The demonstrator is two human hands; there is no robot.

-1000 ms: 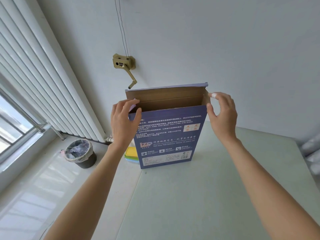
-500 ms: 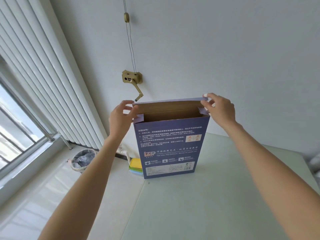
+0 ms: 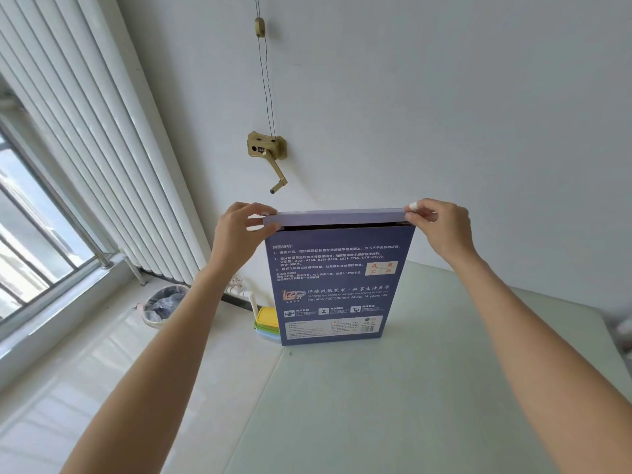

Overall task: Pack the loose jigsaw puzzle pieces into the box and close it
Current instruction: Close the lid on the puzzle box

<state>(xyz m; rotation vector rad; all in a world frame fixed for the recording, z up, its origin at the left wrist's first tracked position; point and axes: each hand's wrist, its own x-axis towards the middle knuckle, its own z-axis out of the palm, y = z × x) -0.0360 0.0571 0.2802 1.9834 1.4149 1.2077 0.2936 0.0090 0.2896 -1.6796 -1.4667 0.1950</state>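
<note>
On the tabletop [image 3: 427, 405], toward twelve o'clock near its far edge, the box [image 3: 337, 285] stands upright on its short end, its printed blue face toward the camera. Its lid flap [image 3: 337, 216] lies folded almost flat over the top, with a thin dark gap under it. Left hand [image 3: 239, 234] pinches the flap's nine o'clock corner between thumb and fingers; right hand [image 3: 441, 225] pinches the three o'clock corner likewise. No loose puzzle pieces show. Behind the box at its lower nine o'clock side sits a stack of coloured containers [image 3: 266, 323]. Farther toward nine o'clock, a lined bin [image 3: 164, 304] stands on the floor below a radiator [image 3: 102, 159]. A crank [image 3: 270, 155] hangs on the wall at twelve o'clock.
</note>
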